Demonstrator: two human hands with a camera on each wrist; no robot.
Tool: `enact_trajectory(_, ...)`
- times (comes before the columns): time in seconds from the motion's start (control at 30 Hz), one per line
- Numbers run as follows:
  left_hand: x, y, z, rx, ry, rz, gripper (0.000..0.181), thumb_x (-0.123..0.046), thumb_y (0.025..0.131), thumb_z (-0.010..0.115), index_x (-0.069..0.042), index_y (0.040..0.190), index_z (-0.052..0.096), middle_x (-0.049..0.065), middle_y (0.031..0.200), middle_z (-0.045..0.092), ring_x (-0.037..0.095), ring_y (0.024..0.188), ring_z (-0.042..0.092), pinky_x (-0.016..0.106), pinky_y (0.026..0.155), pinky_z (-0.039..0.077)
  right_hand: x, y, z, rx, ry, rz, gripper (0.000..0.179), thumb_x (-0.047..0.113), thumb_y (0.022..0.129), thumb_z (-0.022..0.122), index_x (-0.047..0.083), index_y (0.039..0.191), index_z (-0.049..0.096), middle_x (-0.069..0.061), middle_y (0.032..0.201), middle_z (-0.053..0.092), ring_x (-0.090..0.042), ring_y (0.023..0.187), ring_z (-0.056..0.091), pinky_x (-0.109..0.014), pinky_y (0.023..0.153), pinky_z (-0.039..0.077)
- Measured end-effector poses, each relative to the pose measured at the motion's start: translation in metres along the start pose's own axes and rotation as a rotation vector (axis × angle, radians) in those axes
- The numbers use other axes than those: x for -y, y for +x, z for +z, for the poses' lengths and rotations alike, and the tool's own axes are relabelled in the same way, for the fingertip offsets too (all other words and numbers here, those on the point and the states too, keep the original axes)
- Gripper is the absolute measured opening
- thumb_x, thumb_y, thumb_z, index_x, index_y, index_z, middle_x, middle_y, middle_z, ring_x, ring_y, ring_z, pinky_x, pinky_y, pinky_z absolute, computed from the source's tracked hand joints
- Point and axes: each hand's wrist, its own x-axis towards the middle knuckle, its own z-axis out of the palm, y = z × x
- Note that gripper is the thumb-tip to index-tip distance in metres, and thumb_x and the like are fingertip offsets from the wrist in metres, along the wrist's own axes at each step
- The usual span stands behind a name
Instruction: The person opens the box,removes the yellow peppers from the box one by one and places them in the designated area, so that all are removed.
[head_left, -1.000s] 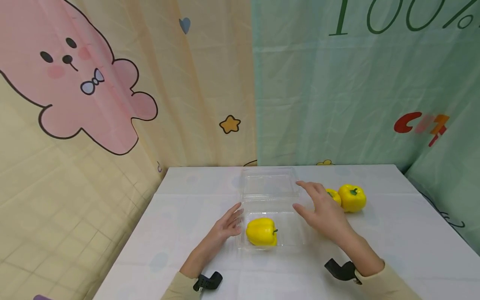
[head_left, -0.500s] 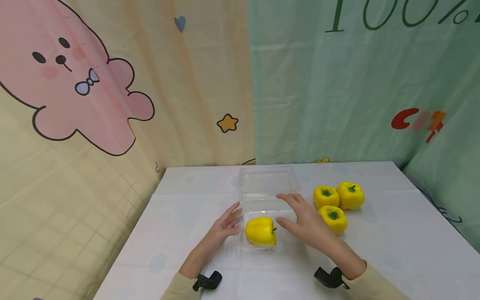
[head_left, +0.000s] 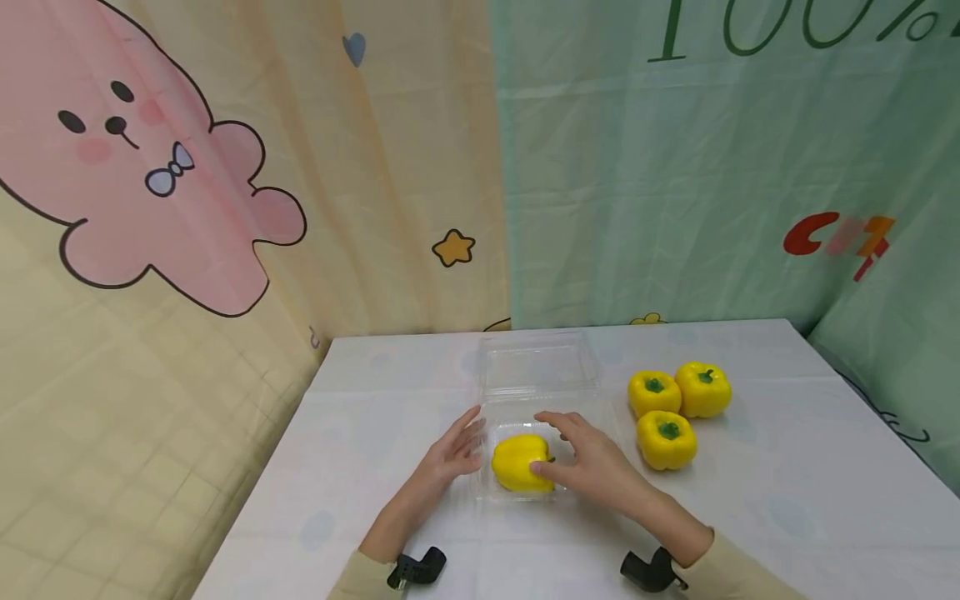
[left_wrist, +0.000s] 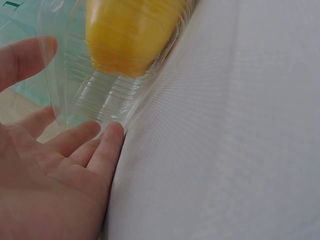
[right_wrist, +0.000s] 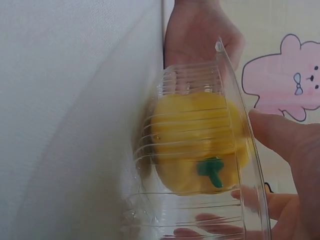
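Observation:
A yellow bell pepper (head_left: pixel 517 461) lies on its side in the left part of a clear plastic clamshell box (head_left: pixel 581 410), its green stem (right_wrist: pixel 212 170) pointing right. The box's lid (head_left: pixel 538 367) is folded back flat behind it. Against the box's left wall rest the fingertips of my left hand (head_left: pixel 441 465), the fingers fairly straight. My right hand (head_left: pixel 596 468) reaches over the box with thumb and fingers spread apart. In the head view its thumb overlaps the pepper's right end; whether it touches I cannot tell.
Three more yellow peppers stand grouped right of the box: a front one (head_left: pixel 666 440), a back left one (head_left: pixel 654 392) and a back right one (head_left: pixel 703 389). A white cloth (head_left: pixel 780 475) covers the table. Printed curtains (head_left: pixel 660 183) hang behind it.
My right hand has moved left and toward me, from beside the loose peppers to over the pepper in the box. The left hand stays at the box's side.

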Motion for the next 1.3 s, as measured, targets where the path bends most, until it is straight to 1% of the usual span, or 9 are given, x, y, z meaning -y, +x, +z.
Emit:
enact_trajectory(0.1, 0.0003, -0.0008, 0.0, 0.004, 0.007, 0.007, 0.077, -0.016, 0.104, 0.057, -0.021, 0.17, 0.017, 0.019, 0.175, 0.022, 0.043, 0.161, 0.024, 0.06, 0.13, 0.021, -0.0008, -0.0006, 0.0026, 0.027, -0.014, 0.004, 0.077, 0.055, 0.087, 0.082, 0.025, 0.152, 0.055, -0.006, 0.146, 0.062, -0.033, 0.127, 0.063, -0.06, 0.102, 0.055)
enact_trajectory(0.33, 0.0003, -0.0009, 0.0005, -0.006, 0.012, -0.001, 0.077, -0.018, 0.104, 0.058, -0.023, 0.17, 0.019, 0.016, 0.175, 0.024, 0.042, 0.161, 0.025, 0.06, 0.13, 0.022, -0.0027, 0.0011, 0.006, 0.08, -0.092, 0.009, 0.079, 0.063, 0.083, 0.081, 0.027, 0.149, 0.058, -0.003, 0.142, 0.063, -0.024, 0.124, 0.064, -0.06, 0.105, 0.053)
enact_trajectory(0.47, 0.0005, -0.001, 0.0008, -0.008, 0.007, 0.001, 0.077, -0.016, 0.104, 0.058, -0.022, 0.17, 0.019, 0.016, 0.175, 0.024, 0.042, 0.161, 0.024, 0.06, 0.13, 0.02, -0.0028, 0.0013, 0.0064, 0.077, -0.102, 0.015, 0.078, 0.063, 0.082, 0.082, 0.026, 0.148, 0.059, -0.002, 0.143, 0.064, -0.025, 0.125, 0.064, -0.061, 0.105, 0.053)
enact_trajectory(0.63, 0.0004, -0.0003, 0.0005, -0.008, 0.007, -0.001, 0.077, -0.016, 0.104, 0.058, -0.023, 0.17, 0.019, 0.016, 0.175, 0.023, 0.042, 0.161, 0.024, 0.06, 0.131, 0.02, -0.0037, 0.0017, 0.0074, 0.063, -0.091, 0.041, 0.081, 0.063, 0.082, 0.082, 0.024, 0.148, 0.059, -0.002, 0.147, 0.063, -0.027, 0.133, 0.061, -0.061, 0.109, 0.05)
enact_trajectory(0.73, 0.0008, 0.0004, 0.0005, -0.006, 0.011, 0.001, 0.077, -0.016, 0.104, 0.058, -0.022, 0.17, 0.019, 0.016, 0.175, 0.023, 0.042, 0.161, 0.024, 0.061, 0.131, 0.02, -0.0048, 0.0016, 0.0081, 0.054, -0.079, 0.047, 0.08, 0.062, 0.081, 0.083, 0.022, 0.147, 0.059, -0.001, 0.147, 0.064, -0.027, 0.135, 0.06, -0.06, 0.112, 0.049)
enact_trajectory(0.87, 0.0012, 0.0001, 0.0006, -0.002, 0.015, 0.01, 0.078, -0.015, 0.104, 0.058, -0.02, 0.17, 0.018, 0.018, 0.175, 0.023, 0.043, 0.161, 0.024, 0.061, 0.13, 0.02, -0.0054, 0.0017, 0.0094, 0.048, -0.066, 0.049, 0.079, 0.059, 0.08, 0.086, 0.02, 0.144, 0.06, -0.001, 0.142, 0.067, -0.023, 0.126, 0.064, -0.056, 0.108, 0.053)
enact_trajectory(1.03, 0.001, -0.002, 0.001, -0.009, 0.012, 0.003, 0.077, -0.016, 0.104, 0.058, -0.021, 0.17, 0.019, 0.017, 0.175, 0.024, 0.042, 0.161, 0.025, 0.06, 0.131, 0.02, -0.0017, 0.0026, 0.0092, 0.044, -0.06, 0.064, 0.074, 0.054, 0.079, 0.088, 0.021, 0.14, 0.06, -0.003, 0.13, 0.073, -0.022, 0.115, 0.069, -0.055, 0.1, 0.058)
enact_trajectory(1.13, -0.0004, -0.0028, 0.0016, -0.014, 0.016, -0.001, 0.076, -0.017, 0.104, 0.057, -0.022, 0.17, 0.019, 0.017, 0.175, 0.024, 0.041, 0.161, 0.025, 0.06, 0.131, 0.021, -0.0001, 0.0026, 0.0087, 0.038, -0.054, 0.064, 0.072, 0.051, 0.079, 0.089, 0.022, 0.139, 0.061, -0.003, 0.128, 0.074, -0.023, 0.116, 0.069, -0.057, 0.1, 0.058)
enact_trajectory(1.3, -0.001, -0.0019, 0.0017, -0.007, 0.024, 0.004, 0.076, -0.017, 0.105, 0.056, -0.022, 0.17, 0.019, 0.017, 0.175, 0.024, 0.041, 0.161, 0.025, 0.059, 0.131, 0.021, 0.0007, 0.0028, 0.0067, 0.022, -0.043, 0.046, 0.07, 0.049, 0.079, 0.09, 0.023, 0.137, 0.061, 0.0, 0.127, 0.073, -0.019, 0.113, 0.068, -0.054, 0.1, 0.058)
